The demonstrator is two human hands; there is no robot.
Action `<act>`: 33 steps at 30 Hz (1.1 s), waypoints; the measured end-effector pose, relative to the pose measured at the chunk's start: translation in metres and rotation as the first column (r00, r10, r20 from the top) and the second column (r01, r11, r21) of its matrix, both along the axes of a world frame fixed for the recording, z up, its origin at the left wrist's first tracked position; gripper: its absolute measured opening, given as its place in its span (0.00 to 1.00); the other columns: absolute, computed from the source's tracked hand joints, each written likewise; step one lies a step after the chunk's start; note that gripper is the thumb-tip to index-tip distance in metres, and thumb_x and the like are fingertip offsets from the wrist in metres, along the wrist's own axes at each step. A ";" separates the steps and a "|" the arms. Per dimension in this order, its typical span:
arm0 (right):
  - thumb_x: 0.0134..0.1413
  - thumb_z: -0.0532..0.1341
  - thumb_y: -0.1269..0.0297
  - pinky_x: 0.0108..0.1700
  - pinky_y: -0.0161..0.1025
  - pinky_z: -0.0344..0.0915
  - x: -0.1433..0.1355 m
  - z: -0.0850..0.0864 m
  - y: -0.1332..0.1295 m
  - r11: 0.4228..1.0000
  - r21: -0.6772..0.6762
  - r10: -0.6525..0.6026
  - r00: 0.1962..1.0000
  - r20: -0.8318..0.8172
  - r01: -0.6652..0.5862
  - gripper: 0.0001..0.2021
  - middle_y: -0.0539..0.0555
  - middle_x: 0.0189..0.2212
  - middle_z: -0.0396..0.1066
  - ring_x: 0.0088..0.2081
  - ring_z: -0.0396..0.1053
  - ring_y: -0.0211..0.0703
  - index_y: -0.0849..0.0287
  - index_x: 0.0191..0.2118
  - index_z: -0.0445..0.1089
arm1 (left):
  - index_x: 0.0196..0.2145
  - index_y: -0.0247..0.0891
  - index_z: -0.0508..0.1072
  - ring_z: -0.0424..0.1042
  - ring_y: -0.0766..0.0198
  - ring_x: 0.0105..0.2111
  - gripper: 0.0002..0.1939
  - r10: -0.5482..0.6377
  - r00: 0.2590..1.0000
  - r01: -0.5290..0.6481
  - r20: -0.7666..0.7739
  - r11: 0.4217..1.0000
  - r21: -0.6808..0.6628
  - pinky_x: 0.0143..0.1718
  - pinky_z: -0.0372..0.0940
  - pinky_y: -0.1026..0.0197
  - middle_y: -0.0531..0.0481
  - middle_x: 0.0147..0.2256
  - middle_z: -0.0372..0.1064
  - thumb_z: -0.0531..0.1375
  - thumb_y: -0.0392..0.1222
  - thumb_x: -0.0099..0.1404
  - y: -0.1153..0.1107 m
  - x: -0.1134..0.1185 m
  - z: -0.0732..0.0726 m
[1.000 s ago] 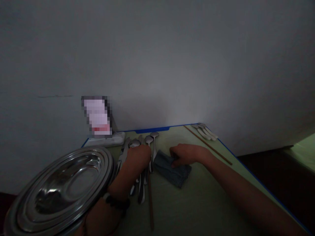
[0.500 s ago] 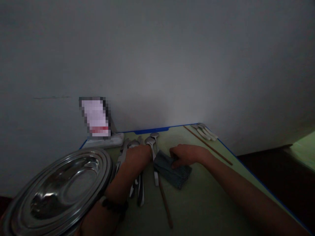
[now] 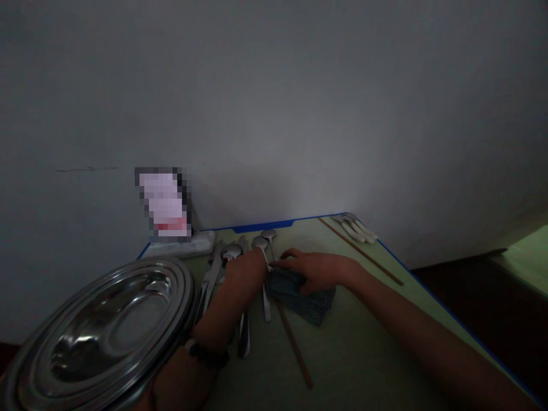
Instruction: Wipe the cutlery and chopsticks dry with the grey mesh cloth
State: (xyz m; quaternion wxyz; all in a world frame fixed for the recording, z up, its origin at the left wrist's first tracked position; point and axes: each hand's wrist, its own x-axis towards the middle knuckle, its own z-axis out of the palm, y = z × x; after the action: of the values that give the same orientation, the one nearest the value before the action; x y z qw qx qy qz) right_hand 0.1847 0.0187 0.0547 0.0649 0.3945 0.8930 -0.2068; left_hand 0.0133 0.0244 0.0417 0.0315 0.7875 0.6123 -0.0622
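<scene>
My left hand (image 3: 246, 277) is closed at the upper end of a thin brown chopstick (image 3: 295, 341), its fingertips partly hidden. The chopstick slants toward me, passing beside and partly beneath a folded grey-blue cloth (image 3: 317, 305). My right hand (image 3: 319, 271) grips this cloth, thumb on top and fingers reaching left until they nearly meet my left hand. Two metal spoons (image 3: 269, 234) lie just beyond and under my left hand. Left of it are table knives (image 3: 214, 274) and more spoons (image 3: 231, 251), partly covered by my wrist.
Stacked shiny metal plates (image 3: 124, 319) fill the left side of the pale green table (image 3: 363, 354). Behind them a blurred phone (image 3: 165, 202) leans on a white block (image 3: 184, 244) by the wall. At the far right lie another chopstick (image 3: 363, 252) and several white-handled utensils (image 3: 357, 229).
The chopstick's near end has swung to the right. My right hand's fingers have stretched left over the cloth, closer to my left hand, which has shifted slightly right.
</scene>
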 end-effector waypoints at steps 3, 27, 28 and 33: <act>0.40 0.60 0.67 0.47 0.44 0.62 -0.001 0.000 0.001 0.999 0.002 0.037 0.999 -0.014 -0.037 0.38 0.58 0.62 0.46 0.52 0.63 0.56 0.54 0.61 0.50 | 0.42 0.27 0.67 0.73 0.46 0.39 0.14 0.016 1.000 -0.016 0.014 1.000 0.007 0.36 0.67 0.50 0.32 0.36 0.73 0.47 0.37 0.64 0.002 -0.001 -0.004; 0.41 0.60 0.67 0.51 0.44 0.60 0.000 0.006 -0.001 0.998 -0.046 0.053 0.998 0.026 -0.052 0.33 0.57 0.63 0.43 0.53 0.62 0.57 0.59 0.57 0.56 | 0.44 0.28 0.67 0.73 0.47 0.39 0.16 0.037 0.999 -0.036 -0.024 0.997 0.063 0.35 0.66 0.51 0.33 0.36 0.72 0.45 0.33 0.63 0.001 -0.002 0.007; 0.41 0.60 0.67 0.51 0.44 0.60 0.000 0.006 -0.001 0.998 -0.042 0.054 0.998 0.021 -0.053 0.33 0.57 0.63 0.43 0.53 0.62 0.57 0.59 0.57 0.57 | 0.42 0.29 0.69 0.73 0.47 0.39 0.16 0.037 0.999 -0.035 -0.032 0.998 0.058 0.35 0.66 0.50 0.33 0.36 0.72 0.45 0.33 0.63 0.001 -0.001 0.009; 0.41 0.61 0.66 0.50 0.43 0.60 0.000 0.006 -0.001 0.998 -0.047 0.034 0.999 0.042 -0.032 0.33 0.56 0.63 0.42 0.53 0.62 0.55 0.57 0.58 0.56 | 0.37 0.31 0.74 0.72 0.47 0.40 0.16 0.042 0.997 -0.039 -0.064 0.998 0.052 0.36 0.65 0.51 0.33 0.39 0.71 0.47 0.35 0.62 -0.002 0.002 0.013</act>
State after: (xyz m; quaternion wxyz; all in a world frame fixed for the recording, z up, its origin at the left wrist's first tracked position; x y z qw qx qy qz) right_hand 0.1843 0.0181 0.0609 0.0964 0.3825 0.8927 -0.2178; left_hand 0.0155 0.0227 0.0552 -0.0070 0.7730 0.6303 -0.0716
